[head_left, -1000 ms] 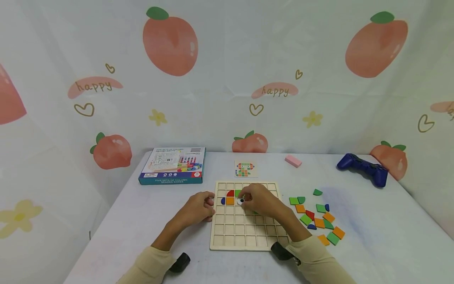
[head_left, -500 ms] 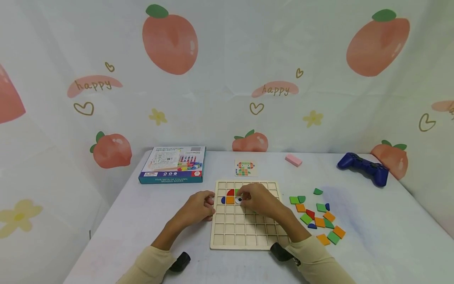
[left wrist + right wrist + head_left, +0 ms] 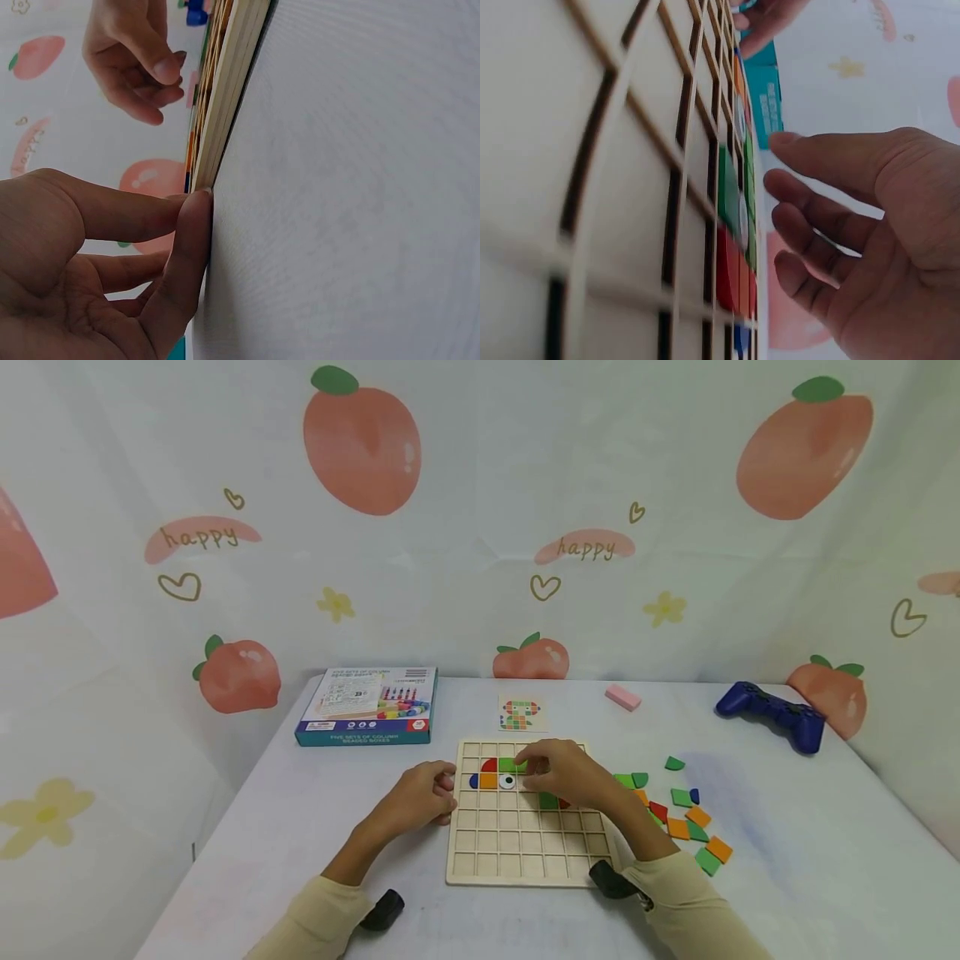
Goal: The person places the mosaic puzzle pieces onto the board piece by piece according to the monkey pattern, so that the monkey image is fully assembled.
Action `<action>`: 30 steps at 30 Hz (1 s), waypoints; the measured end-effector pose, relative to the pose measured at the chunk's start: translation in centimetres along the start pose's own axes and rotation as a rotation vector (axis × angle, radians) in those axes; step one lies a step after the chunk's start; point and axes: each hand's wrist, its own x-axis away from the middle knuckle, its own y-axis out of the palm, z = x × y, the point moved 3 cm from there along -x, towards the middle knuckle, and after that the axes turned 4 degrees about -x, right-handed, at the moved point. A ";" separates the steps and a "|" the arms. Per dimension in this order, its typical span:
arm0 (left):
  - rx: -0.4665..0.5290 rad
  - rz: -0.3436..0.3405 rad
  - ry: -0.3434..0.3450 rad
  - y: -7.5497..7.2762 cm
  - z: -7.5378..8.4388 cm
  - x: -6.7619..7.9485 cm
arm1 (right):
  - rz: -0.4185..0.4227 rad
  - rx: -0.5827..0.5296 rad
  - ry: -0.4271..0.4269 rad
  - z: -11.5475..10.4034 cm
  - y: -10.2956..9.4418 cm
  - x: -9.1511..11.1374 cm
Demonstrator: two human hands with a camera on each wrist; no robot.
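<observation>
A pale wooden grid board lies on the table. My left hand pinches its left edge between thumb and finger, as the left wrist view shows. Above the board's upper part hovers my right hand, fingers loosely bent with nothing between them; the right wrist view shows a gap between the fingertips and the tiles. In the board sit a red quarter-round tile, green tiles, a blue half-round tile, an orange square tile and a white eye tile. A green tile shows below the right hand, which covers other cells.
Several loose coloured tiles lie right of the board. Behind it is a pattern card. A boxed set lies at the back left, a pink eraser-like block and a blue game controller at the back right.
My right hand has let go of the white eye tile, which now lies in its cell, and has shifted right and up. The left hand stays at the board's edge.
</observation>
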 end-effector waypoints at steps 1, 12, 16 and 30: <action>-0.002 0.001 0.000 0.0 0.0 0.0 | 0.001 0.002 -0.001 0.2 -0.2 0.1; 0.003 0.016 -0.008 -0.1 -0.1 -0.1 | 0.046 0.075 0.025 2.0 -3.3 3.1; 0.001 0.016 -0.005 -0.1 -0.1 -0.1 | 0.039 0.129 0.060 2.8 -4.3 4.4; -0.002 0.010 0.005 0.1 -0.1 -0.2 | 0.036 0.121 0.166 5.6 -7.3 9.7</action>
